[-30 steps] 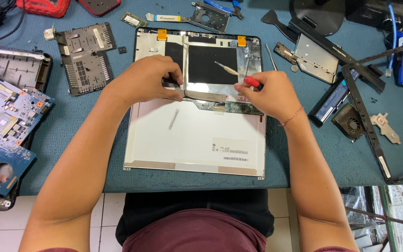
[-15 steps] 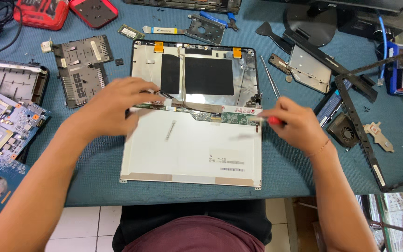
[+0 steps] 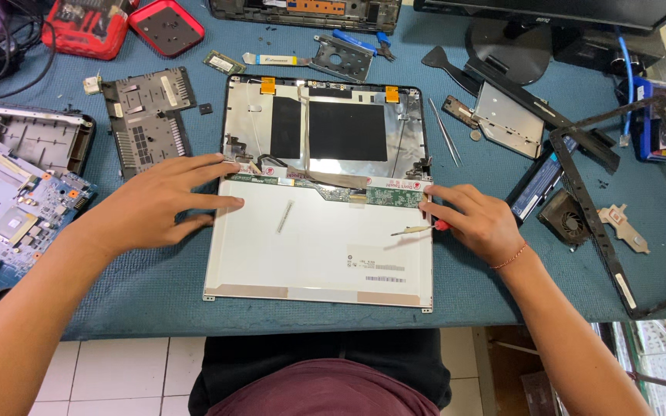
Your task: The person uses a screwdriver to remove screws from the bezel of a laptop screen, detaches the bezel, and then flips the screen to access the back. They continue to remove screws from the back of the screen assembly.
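Note:
A white laptop display panel (image 3: 310, 246) lies face down on the blue table, its top edge overlapping the silver-lined laptop lid shell (image 3: 325, 127). A green circuit strip (image 3: 379, 194) runs along the panel's top edge. My left hand (image 3: 163, 204) has its fingers spread, fingertips touching the panel's left edge and top left corner. My right hand (image 3: 475, 219) rests at the panel's right edge and holds a small red-handled screwdriver (image 3: 418, 229), whose tip points left over the panel.
A blue motherboard (image 3: 1, 216) and a grey laptop base (image 3: 32, 139) lie at the left, a black bottom cover (image 3: 148, 115) behind my left hand. At the right are a black bezel frame (image 3: 595, 192), a fan (image 3: 568, 223), a battery (image 3: 537, 185), tweezers (image 3: 445, 131). Red cases (image 3: 117, 27) sit at the back.
Both hands have moved apart, from the middle of the panel's top edge to its left and right edges. The panel has slid slightly toward me, and the screwdriver tip now points left.

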